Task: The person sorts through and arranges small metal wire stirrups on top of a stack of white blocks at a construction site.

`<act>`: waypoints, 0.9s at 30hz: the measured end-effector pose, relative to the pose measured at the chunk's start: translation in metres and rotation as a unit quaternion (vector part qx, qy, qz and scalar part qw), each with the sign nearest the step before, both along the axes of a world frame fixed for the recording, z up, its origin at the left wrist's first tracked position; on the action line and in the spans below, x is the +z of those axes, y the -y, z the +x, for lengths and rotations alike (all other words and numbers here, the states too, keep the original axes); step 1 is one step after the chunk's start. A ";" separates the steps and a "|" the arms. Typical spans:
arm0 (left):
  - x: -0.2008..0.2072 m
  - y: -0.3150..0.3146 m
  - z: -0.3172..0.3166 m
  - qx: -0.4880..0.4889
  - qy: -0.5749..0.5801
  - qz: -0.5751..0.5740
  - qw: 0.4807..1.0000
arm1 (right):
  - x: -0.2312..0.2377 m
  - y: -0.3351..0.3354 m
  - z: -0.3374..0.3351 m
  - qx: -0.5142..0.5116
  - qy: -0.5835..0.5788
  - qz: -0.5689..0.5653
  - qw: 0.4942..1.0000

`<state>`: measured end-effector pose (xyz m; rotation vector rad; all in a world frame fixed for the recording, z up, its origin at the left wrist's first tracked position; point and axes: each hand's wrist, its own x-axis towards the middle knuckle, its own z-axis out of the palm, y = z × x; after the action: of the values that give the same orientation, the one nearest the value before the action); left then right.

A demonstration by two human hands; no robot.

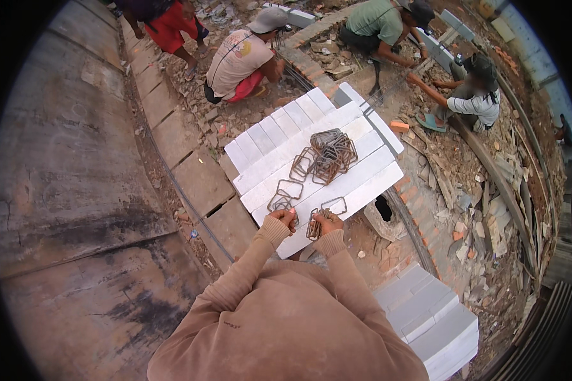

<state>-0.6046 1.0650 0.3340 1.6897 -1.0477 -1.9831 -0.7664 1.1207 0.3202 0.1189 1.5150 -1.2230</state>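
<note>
My left hand (287,218) is closed on a rectangular rebar stirrup (279,202) at the near edge of a stack of pale grey blocks (260,141). Just to its right, my right hand (327,223) grips a small bunch of rusty stirrups (313,227). One loop (334,204) sticks out beyond those fingers. Another stirrup (290,188) lies flat on the blocks ahead of my left hand. Farther off, a tangled pile of stirrups (332,156) rests on the block top. My fingers partly hide what they hold.
A second block stack (419,311) stands at my right side. Ahead, a person in a beige shirt (238,63) squats, and others (378,25) (476,95) work by a trench. Rubble (483,222) covers the right; a concrete wall (76,146) runs along the left.
</note>
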 end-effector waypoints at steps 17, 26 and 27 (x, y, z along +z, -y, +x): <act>-0.027 -0.024 -0.007 0.011 -0.149 -0.061 0.987 | -0.017 -0.003 0.023 0.129 -0.058 -0.041 0.989; 0.008 -0.022 -0.010 0.033 -0.050 -0.001 0.998 | 0.005 -0.008 0.016 0.088 0.115 -0.057 0.988; 0.005 -0.023 -0.008 0.052 -0.059 0.011 0.997 | 0.009 -0.009 0.018 0.088 0.125 -0.050 0.987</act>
<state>-0.6130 1.0877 0.3388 1.5821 -0.8826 -2.0071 -0.7479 1.1293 0.3291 0.0673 1.2170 -1.0972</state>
